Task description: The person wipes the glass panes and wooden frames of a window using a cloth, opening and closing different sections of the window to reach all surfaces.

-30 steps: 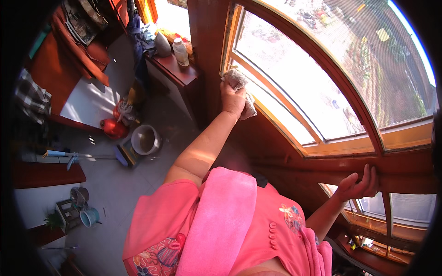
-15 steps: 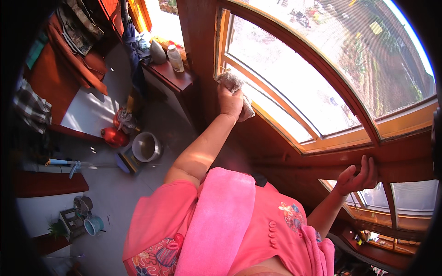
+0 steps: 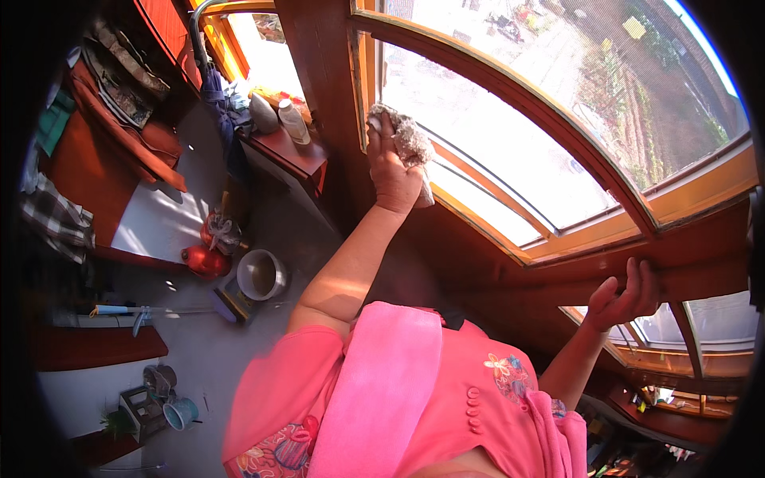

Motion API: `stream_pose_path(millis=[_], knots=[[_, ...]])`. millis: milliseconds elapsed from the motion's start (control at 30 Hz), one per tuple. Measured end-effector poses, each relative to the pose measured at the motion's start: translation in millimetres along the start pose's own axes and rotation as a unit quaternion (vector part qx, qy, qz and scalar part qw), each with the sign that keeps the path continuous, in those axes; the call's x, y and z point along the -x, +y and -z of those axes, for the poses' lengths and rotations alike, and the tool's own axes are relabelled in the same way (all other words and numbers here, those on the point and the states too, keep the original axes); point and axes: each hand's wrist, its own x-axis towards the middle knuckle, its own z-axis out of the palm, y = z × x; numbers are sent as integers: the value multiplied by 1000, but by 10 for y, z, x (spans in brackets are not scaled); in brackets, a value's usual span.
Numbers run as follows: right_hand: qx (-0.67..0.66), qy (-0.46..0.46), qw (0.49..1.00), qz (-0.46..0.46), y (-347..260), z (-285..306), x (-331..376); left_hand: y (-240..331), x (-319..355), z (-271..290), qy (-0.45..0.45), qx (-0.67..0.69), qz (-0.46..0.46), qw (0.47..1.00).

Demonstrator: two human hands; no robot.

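At the lower left corner of the window (image 3: 510,139): one left hand (image 3: 394,174), grip closed on a cloth (image 3: 414,145). The cloth is pale grey and bunched, set against the window's frame, partly covered by the fingers. Below the window, toward its right end: one right hand (image 3: 625,296), grip open and bare, fingers loosely curled; from this angle it is hard to tell whether it touches the wood behind.

Left of the window: one tabletop (image 3: 305,162), dark red, bearing a bottle (image 3: 294,123), white, upright.

Lower left of the window, on the floor (image 3: 263,342): one bucket (image 3: 275,279), pale and round; just beside it, one long-handled tool (image 3: 228,304) and one red pot (image 3: 205,261), glossy.

Far left of the window: one checked fabric (image 3: 60,213), black and white.

Below the window, on the wearer: one shirt (image 3: 466,374), coral, with embroidered flowers; over it, one towel (image 3: 382,390), pink, hanging lengthwise.
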Motion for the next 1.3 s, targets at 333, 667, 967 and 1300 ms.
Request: stream_pose_path(millis=[333, 667, 967, 1300], knots=[[-20, 4, 1000, -22, -24, -36, 42, 638, -386, 39, 38, 30, -186, 981], [-19, 9, 999, -40, -50, -9, -21, -311, 1114, -340, -121, -53, -285, 950], [-53, 21, 997, -56, -54, -6, 9, 810, 467, -357, -8, -31, -381, 924], [-82, 313, 942, -92, 508, 1159, -689, 231, 1138, -421, -175, -105, -520, 829]])
